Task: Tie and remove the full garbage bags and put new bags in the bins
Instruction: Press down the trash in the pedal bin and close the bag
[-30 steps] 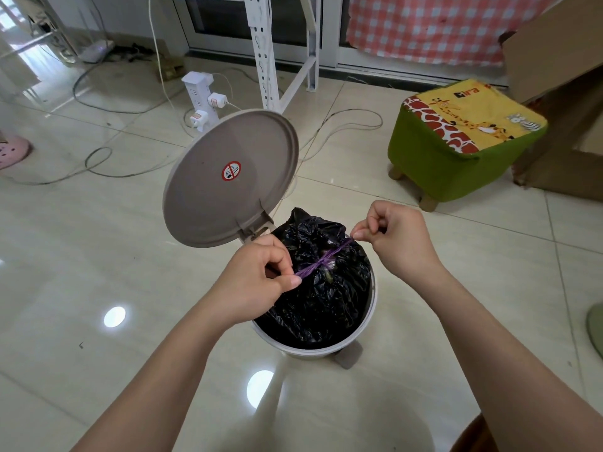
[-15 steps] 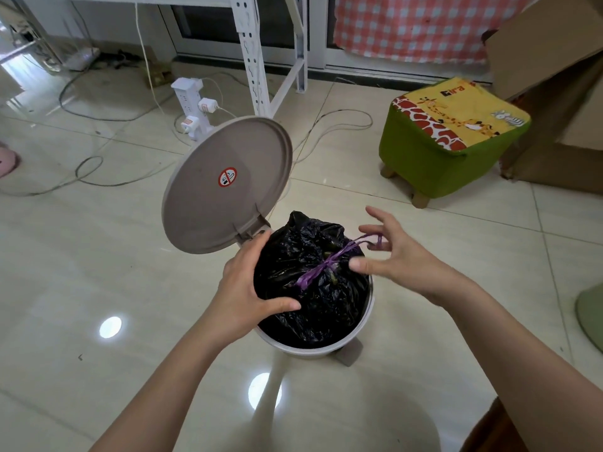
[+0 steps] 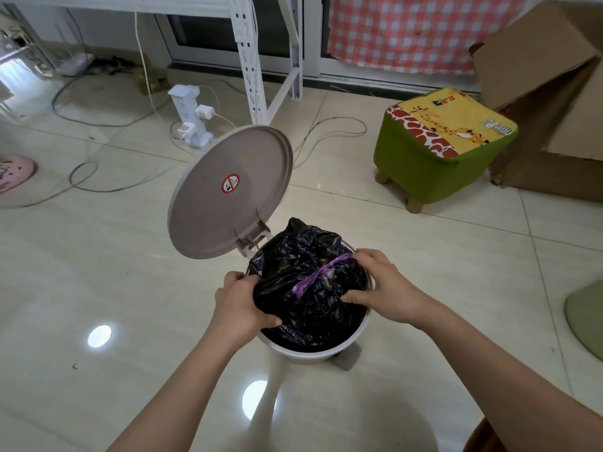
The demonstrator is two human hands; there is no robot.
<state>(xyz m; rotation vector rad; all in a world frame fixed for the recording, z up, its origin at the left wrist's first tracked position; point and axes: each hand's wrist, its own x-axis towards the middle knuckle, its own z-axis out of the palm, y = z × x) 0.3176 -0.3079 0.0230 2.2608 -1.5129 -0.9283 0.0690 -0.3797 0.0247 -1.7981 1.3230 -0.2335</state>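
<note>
A full black garbage bag (image 3: 310, 308) sits inside a small round beige pedal bin (image 3: 313, 353) on the tiled floor. A purple drawstring (image 3: 318, 275) is tied across the bag's top. The bin's lid (image 3: 228, 190) stands open, tilted back to the left. My left hand (image 3: 239, 303) grips the bag's left side, fingers curled into the plastic. My right hand (image 3: 381, 285) grips the bag's right side, thumb lying on the plastic and fingers down between bag and bin wall.
A green stool with a yellow giraffe top (image 3: 440, 145) stands to the back right, cardboard boxes (image 3: 548, 93) behind it. A white power strip tower (image 3: 191, 115) and loose cables (image 3: 98, 177) lie back left. A white metal rack leg (image 3: 251, 60) rises behind the bin.
Both hands have let go of the purple drawstring ends and dropped onto the sides of the bag, now gripping it. The string lies tied on top.
</note>
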